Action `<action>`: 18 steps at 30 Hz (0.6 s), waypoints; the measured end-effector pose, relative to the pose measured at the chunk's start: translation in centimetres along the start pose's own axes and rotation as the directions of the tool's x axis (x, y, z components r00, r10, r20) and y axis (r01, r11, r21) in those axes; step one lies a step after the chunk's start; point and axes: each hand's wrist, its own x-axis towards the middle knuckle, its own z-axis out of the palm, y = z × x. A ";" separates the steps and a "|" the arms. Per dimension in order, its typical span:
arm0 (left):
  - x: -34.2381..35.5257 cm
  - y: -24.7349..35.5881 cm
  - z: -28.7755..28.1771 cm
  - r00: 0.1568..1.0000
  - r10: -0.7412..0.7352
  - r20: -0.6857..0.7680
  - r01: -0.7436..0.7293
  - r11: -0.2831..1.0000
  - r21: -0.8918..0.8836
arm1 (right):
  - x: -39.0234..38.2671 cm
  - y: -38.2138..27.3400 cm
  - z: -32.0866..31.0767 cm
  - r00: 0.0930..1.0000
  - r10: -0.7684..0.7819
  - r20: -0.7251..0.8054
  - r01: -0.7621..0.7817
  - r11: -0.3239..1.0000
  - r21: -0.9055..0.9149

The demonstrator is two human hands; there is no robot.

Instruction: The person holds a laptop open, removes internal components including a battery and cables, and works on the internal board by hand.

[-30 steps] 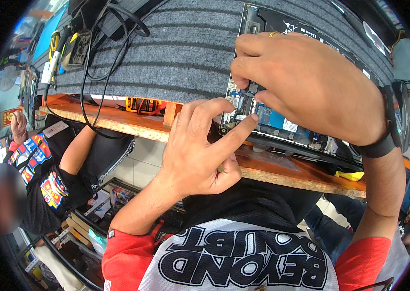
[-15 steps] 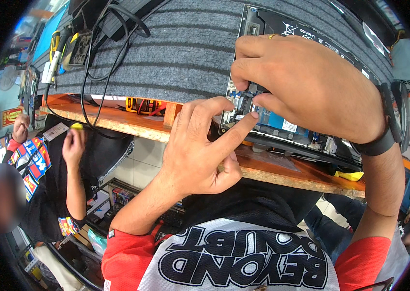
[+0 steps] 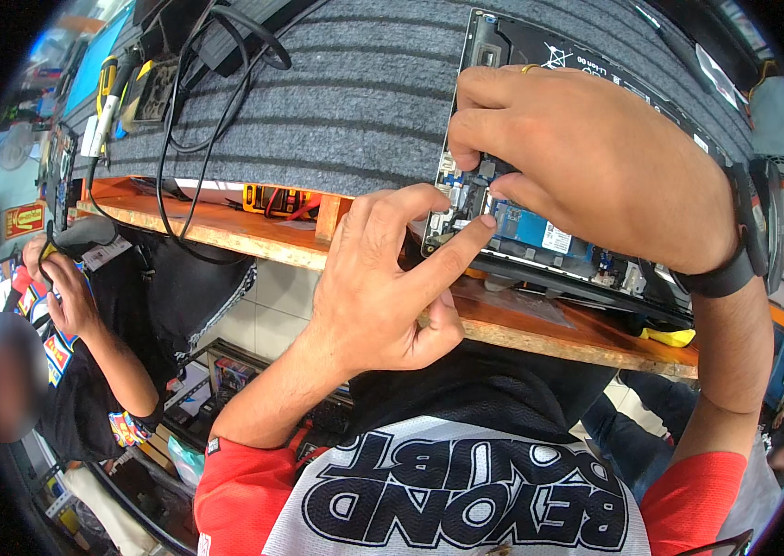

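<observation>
An opened laptop lies on the bench with its inside facing up. Its black battery shows at the far side, and a blue circuit board with a white label at the near side. My right hand arches over it from the right, thumb and forefinger closed around a spot near the board's left end. Whatever sits between those fingertips is too small and hidden to name. My left hand has its fingers apart, the forefinger stretched out with its tip at small parts by the laptop's near left corner.
A grey striped mat covers the bench, whose wooden edge runs below. Black cables loop at the left, near a yellow-and-black screwdriver. A yellow-and-black device sits on the shelf beneath. A co-worker is at the left.
The co-worker's hands have come together near the chest and hold a dark cord-like thing. My own hands stay almost where they were, with only a slight shift at the right fingertips.
</observation>
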 end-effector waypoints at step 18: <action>-0.1 0.0 0.1 0.999 0.008 -0.034 -0.009 1.000 -0.013 | -0.1 0.1 0.0 1.000 -0.002 -0.005 0.002 0.999 0.035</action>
